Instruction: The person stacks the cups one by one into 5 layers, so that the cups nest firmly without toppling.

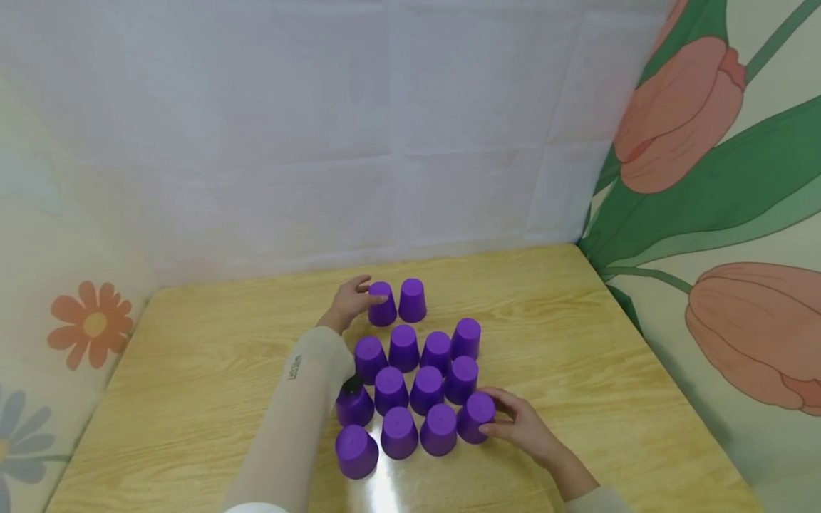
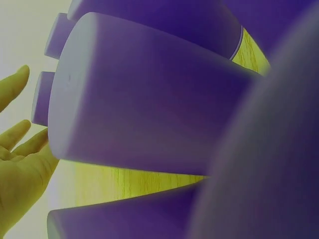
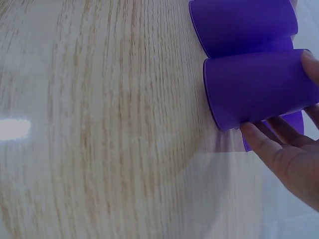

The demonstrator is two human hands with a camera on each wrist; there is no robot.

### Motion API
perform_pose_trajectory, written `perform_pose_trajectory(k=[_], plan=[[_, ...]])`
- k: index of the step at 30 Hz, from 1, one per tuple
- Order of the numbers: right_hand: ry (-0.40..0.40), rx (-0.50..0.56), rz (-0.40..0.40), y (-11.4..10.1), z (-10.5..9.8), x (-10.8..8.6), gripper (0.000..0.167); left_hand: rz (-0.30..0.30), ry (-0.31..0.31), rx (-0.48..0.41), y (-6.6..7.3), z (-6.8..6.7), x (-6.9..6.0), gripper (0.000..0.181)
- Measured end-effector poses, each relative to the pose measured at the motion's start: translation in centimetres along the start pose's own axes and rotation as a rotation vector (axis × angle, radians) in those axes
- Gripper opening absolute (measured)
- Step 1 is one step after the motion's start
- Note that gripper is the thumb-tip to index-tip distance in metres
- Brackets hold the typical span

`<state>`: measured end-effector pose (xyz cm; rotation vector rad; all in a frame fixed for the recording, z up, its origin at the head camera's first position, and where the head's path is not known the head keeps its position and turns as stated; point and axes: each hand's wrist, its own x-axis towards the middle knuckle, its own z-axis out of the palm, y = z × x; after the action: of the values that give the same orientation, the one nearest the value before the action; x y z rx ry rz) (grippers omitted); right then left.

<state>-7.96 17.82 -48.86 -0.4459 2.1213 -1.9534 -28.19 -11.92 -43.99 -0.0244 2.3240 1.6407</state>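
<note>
Several purple cups stand upside down in rows on the wooden table. My left hand [image 1: 349, 303] is at the back-left cup [image 1: 383, 313], its thumb crossing the cup's front. In the left wrist view the fingers of that hand [image 2: 25, 169] look straight and spread. Beside that cup stands another back cup [image 1: 412, 301]. At the front right, my right hand [image 1: 529, 431] holds the end cup [image 1: 473, 419] between thumb and fingers. The right wrist view shows this held cup [image 3: 259, 89] with a fingertip near its rim.
Between the back pair and the front row stand more inverted cups, such as a middle cup [image 1: 403, 349] and a front-left cup [image 1: 356, 452]. A white cloth [image 1: 321, 142] hangs behind the wooden table [image 1: 212, 356]. Flower-painted walls [image 1: 737, 235] border both sides.
</note>
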Motion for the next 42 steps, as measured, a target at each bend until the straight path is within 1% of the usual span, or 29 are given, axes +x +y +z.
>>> perform_pose_trajectory(k=[2, 6, 12, 16, 19, 22, 26, 28, 31, 32, 35, 38, 42], plan=[[-0.002, 0.002, 0.005, -0.1, 0.0, 0.0, 0.054, 0.006, 0.006, -0.013, 0.1, -0.1, -0.1, 0.073], [-0.004, -0.009, 0.014, -0.3, -0.1, 0.1, 0.054, 0.043, 0.009, -0.061, 0.5, -0.6, -0.5, 0.073], [0.015, -0.073, -0.001, -1.0, -0.8, 0.1, 0.054, 0.090, 0.008, -0.140, 1.3, -1.3, -0.8, 0.072], [0.023, -0.098, -0.034, -1.7, -1.4, 0.3, 0.052, 0.124, 0.018, -0.130, 1.9, -1.8, -1.1, 0.071], [0.005, -0.106, -0.055, -2.2, -2.0, 0.4, 0.052, 0.148, 0.027, -0.113, 2.2, -2.4, -1.3, 0.071], [-0.016, -0.122, -0.049, -2.8, -2.7, 0.6, 0.051, 0.169, 0.031, -0.111, 2.3, -3.0, -1.6, 0.070], [-0.011, -0.158, -0.017, -3.7, -3.9, 0.8, 0.049, 0.185, 0.044, -0.121, 2.4, -3.7, -2.1, 0.070], [0.000, -0.171, -0.003, -4.1, -4.6, 1.0, 0.049, 0.188, 0.046, -0.124, 2.5, -4.0, -2.6, 0.071], [0.010, -0.188, 0.016, -4.5, -5.4, 1.2, 0.048, 0.191, 0.038, -0.157, 3.3, -4.5, -4.0, 0.069], [0.010, -0.194, 0.018, -4.6, -5.6, 1.4, 0.048, 0.196, 0.034, -0.164, 3.3, -4.6, -4.3, 0.070], [0.015, -0.204, 0.011, -4.9, -6.2, 1.7, 0.047, 0.211, 0.021, -0.180, 3.1, -5.1, -5.0, 0.070], [0.023, -0.211, -0.011, -5.0, -6.9, 2.1, 0.046, 0.235, 0.016, -0.176, 2.1, -5.6, -5.3, 0.071], [0.041, -0.225, -0.038, -5.1, -7.6, 2.6, 0.045, 0.262, 0.028, -0.202, 1.8, -6.0, -6.7, 0.068]])
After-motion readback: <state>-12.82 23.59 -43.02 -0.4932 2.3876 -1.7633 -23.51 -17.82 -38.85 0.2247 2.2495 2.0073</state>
